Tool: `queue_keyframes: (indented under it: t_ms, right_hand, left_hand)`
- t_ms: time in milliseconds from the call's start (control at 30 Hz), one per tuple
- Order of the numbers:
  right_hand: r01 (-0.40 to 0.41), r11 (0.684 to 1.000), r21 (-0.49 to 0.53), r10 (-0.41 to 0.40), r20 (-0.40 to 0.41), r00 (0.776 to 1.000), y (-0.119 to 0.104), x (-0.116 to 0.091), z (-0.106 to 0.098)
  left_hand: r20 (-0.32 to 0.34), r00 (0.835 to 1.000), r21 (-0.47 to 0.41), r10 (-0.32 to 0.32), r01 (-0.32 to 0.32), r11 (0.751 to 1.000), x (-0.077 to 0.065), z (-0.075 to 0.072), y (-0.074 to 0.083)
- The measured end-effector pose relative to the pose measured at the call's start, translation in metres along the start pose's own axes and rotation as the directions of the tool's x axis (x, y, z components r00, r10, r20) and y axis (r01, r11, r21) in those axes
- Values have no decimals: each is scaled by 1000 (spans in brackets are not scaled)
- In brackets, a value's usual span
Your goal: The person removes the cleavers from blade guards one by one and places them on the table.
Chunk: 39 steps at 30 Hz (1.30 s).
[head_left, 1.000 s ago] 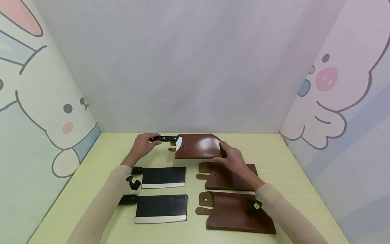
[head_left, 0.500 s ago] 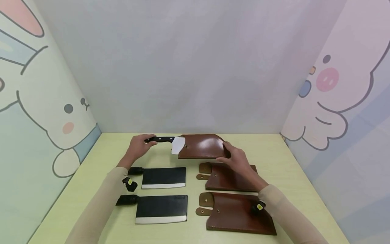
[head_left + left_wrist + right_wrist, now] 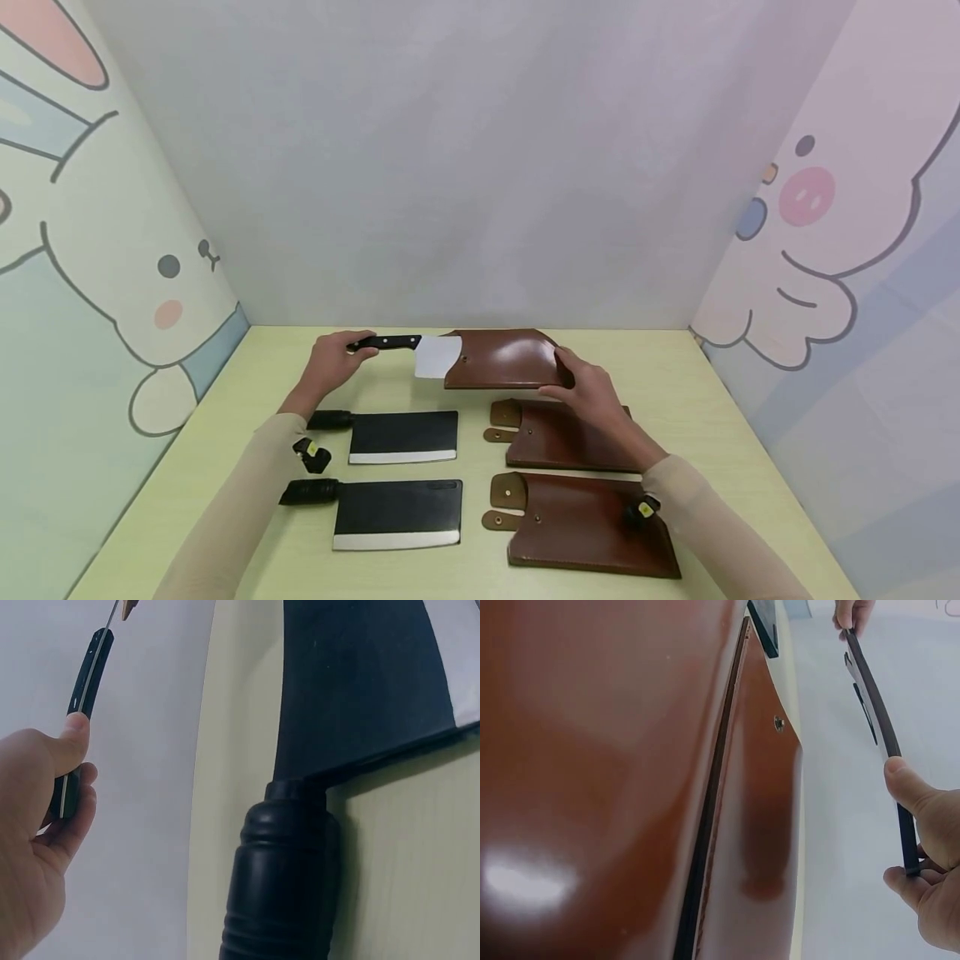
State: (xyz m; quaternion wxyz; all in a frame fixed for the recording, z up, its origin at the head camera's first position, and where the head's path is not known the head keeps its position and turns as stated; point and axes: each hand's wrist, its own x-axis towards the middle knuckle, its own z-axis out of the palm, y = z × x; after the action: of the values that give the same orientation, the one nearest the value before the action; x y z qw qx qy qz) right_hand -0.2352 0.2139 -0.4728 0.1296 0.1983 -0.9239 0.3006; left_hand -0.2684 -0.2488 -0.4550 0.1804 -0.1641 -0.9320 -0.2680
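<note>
My left hand (image 3: 327, 367) grips the black riveted handle of a cleaver (image 3: 437, 357) at the far side of the table. Part of its bright blade shows; the rest is hidden inside a brown leather knife sheath (image 3: 502, 358). At the sheath's right end, my right hand (image 3: 588, 392) holds it between thumb and fingers. Sheath and cleaver are raised above the table, handle pointing left. In the left wrist view, thumb and fingers wrap the handle (image 3: 91, 671). The right wrist view shows the held sheath (image 3: 877, 705) edge-on, with the left hand (image 3: 853, 611) beyond it.
Two black-bladed cleavers, a farther one (image 3: 403, 436) and a nearer one (image 3: 397, 512), lie on the table (image 3: 667, 375) with handles to the left. Right of them lie two more leather sheaths, one farther (image 3: 562, 437) and one nearer (image 3: 585, 521). A grey wall (image 3: 465, 167) stands behind.
My left hand has drawn the cleaver to the left, so more blade shows outside the sheath. My right hand and the sheath have shifted slightly right.
</note>
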Motion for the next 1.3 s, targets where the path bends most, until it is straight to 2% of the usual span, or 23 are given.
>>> queue_keyframes:
  t_ms: [233, 533, 967, 1300]
  right_hand:
    - [7, 1000, -2, -7, 3, 1000, 1, -1, -5]
    - [15, 1000, -5, -15, 4, 1000, 5, -5, -10]
    - [25, 1000, -15, -25, -19, 1000, 11, -7, -15]
    - [13, 1000, -9, -13, -27, 1000, 16, -11, -18]
  left_hand:
    - [-2, 1000, 14, 4, -4, 1000, -1, -4, -7]
    - [27, 1000, 13, -14, 14, 1000, -3, -10, -13]
    - [2, 1000, 13, -7, 7, 1000, -6, -17, -13]
    - [13, 999, 20, -30, 30, 999, -9, -26, -18]
